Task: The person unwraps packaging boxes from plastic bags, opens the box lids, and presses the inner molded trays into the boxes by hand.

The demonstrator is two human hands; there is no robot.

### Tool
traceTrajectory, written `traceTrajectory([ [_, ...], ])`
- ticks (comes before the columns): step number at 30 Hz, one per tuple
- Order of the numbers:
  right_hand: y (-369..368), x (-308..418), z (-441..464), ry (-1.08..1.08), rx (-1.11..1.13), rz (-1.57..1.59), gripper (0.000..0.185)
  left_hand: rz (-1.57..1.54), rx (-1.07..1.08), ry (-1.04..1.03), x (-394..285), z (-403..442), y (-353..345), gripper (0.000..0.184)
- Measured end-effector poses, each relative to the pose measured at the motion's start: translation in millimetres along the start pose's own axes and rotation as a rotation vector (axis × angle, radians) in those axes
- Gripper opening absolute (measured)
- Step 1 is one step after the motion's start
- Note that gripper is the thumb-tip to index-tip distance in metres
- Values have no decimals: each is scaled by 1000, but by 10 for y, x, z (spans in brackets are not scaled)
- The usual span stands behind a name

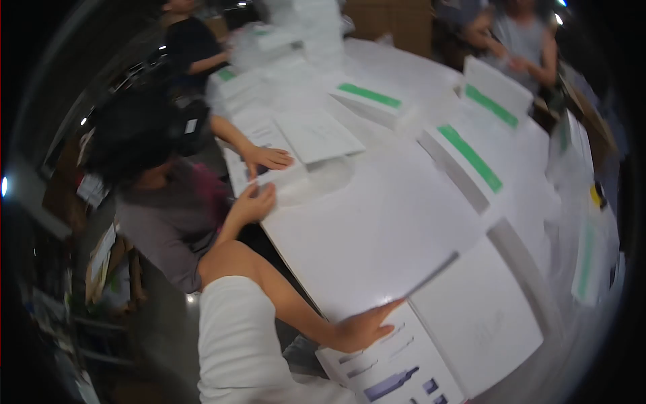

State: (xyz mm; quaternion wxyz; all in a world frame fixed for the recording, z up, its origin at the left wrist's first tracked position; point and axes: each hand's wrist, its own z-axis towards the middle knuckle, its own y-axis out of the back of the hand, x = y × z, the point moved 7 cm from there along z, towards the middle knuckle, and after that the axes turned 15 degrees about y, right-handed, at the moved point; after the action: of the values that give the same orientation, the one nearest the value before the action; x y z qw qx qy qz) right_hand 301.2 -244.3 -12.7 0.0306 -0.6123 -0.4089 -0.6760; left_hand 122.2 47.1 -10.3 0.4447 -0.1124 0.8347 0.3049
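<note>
An open white box (425, 350) is being supported by the counter (377, 229), close to its near edge, with the lid (478, 316) being held out to the right, spread flat or nearly so. The upper edge of its insert (404, 359), where shaped cutouts (390, 385) are being exposed, is being covered by the left hand (363, 331); its fingers are being extended, not clenched, and nothing is visibly being gripped. The right hand is not being shown, so its state cannot be told.

Because the box is being kept so near the edge, it could be slid or tipped off by a careless push. The lid hinge could be creased if the lid were being pressed while the tray was being shifted. The left forearm is being crossed close to a co-worker's elbow (195, 276), so a knock could be caused. Green-striped boxes (471, 158) are being kept beyond, where they could be nudged by the lid.
</note>
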Motion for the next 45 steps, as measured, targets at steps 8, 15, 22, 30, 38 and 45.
traceTrajectory([
  [8, -306, 105, 220, 18, -168, 550, 60, -469, 270, 56, 58, 532, 118, 79],
  [15, -253, 66, -65, -147, -150, 454, 64, -855, 303, 217, 292, 72, 230, 80],
  [22, -376, 92, -308, -122, -172, 617, 77, -269, 230, 74, 232, -251, 223, 72],
  [30, -395, 119, -245, 108, -94, 394, 87, -104, 140, -21, 187, -250, 210, 78],
  [38, -286, -1, -130, 209, 21, 178, 90, -524, 174, 10, 424, -446, 114, 68],
  [45, -275, 15, -107, 195, 16, 148, 92, -712, -145, -138, 156, 446, 560, 67],
])
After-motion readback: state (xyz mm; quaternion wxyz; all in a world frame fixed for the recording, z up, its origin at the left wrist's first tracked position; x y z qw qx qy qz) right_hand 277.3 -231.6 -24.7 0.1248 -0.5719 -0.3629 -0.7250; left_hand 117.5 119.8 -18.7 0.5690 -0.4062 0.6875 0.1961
